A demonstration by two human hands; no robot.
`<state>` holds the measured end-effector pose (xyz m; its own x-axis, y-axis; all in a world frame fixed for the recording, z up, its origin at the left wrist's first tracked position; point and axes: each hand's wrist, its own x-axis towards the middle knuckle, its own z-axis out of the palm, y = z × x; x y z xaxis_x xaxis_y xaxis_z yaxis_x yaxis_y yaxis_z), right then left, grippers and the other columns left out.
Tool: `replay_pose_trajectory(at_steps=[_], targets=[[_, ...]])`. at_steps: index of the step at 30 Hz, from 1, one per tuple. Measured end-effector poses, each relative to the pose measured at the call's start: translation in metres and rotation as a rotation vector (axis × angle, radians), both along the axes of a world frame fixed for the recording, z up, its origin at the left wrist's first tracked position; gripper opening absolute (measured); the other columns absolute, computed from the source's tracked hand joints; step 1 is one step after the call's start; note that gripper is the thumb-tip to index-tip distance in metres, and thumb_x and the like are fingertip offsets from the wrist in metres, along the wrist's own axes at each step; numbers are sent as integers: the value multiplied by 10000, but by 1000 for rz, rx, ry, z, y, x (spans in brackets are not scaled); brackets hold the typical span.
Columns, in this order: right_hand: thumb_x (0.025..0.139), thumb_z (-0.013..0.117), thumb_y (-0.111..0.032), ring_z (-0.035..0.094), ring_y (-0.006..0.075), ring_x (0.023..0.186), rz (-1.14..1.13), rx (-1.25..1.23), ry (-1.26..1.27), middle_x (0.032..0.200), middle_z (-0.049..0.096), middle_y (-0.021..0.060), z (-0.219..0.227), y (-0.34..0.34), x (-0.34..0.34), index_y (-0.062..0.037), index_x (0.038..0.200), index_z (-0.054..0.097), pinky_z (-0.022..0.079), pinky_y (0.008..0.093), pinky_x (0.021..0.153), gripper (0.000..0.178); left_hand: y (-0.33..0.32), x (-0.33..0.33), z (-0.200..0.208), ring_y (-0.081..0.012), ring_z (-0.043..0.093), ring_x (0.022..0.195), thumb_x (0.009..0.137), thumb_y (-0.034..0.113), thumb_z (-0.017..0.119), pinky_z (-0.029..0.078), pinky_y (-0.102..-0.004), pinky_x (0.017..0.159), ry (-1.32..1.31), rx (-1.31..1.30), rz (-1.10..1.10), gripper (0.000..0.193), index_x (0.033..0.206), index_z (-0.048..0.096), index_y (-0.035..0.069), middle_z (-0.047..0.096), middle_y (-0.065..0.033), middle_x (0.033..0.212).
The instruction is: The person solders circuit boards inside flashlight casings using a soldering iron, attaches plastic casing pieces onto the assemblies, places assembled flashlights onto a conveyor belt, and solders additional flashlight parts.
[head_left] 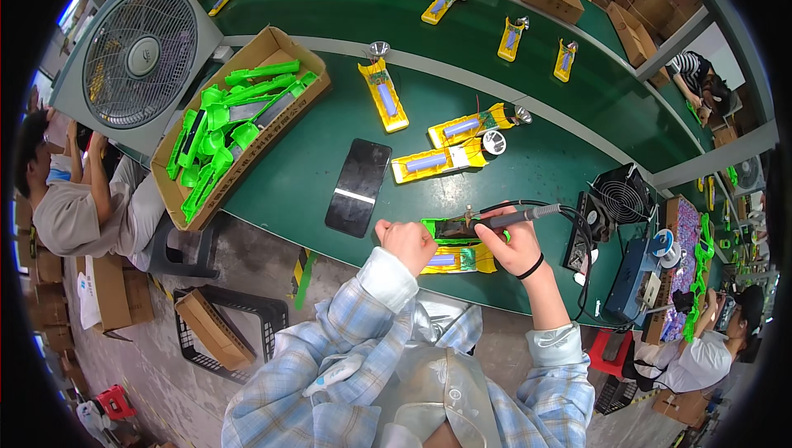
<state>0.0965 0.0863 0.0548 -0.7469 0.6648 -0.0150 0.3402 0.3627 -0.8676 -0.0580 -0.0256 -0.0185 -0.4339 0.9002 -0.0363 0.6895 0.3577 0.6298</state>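
My right hand [513,245] grips the grey handle of a soldering iron [513,219], whose front end points left over a green plastic housing half [430,225] with a dark part inside. My left hand [405,245] is closed beside the left end of this housing; whatever its curled fingers hold is hidden. Just below the green piece lies a yellow housing half [480,261] with a battery and a small circuit board in it, partly covered by my hands. Farther off, an opened yellow flashlight [437,161] with a round reflector rests on the green table.
A cardboard box [318,77] of green housings and a large fan [140,56] stand left. Nearby lies a black phone [357,188]. More yellow flashlights [384,95] lie behind. On the right are a small black fan [619,198], a blue soldering station [634,276] and cables. People sit on both sides.
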Motion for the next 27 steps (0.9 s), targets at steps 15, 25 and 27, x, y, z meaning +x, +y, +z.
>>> replay_pose_trajectory(at_steps=[15, 25, 27], targets=[[777, 604, -173, 616, 159, 623, -7, 22, 38, 702, 609, 119, -4, 1, 3, 61, 880, 536, 482, 253, 567, 265, 0, 0, 1, -267, 562, 562, 620, 141, 591, 281, -392, 755, -6, -10, -2, 86, 557, 632, 99, 572, -107, 531], [751, 629, -186, 484, 102, 497, -82, 170, 96, 626, 551, 60, -16, 7, 12, 37, 860, 541, 383, 227, 460, 263, -1, 0, 1, -266, 560, 574, 623, 159, 600, 275, -400, 754, -6, -10, 3, 86, 572, 641, 103, 579, -103, 544], [751, 629, -185, 464, 88, 493, -101, 150, 106, 621, 536, 47, -13, 8, 16, 34, 858, 541, 366, 221, 455, 259, -1, -1, 1, -266, 558, 575, 625, 166, 604, 274, -400, 754, -11, -8, 2, 88, 575, 642, 104, 580, -103, 547]])
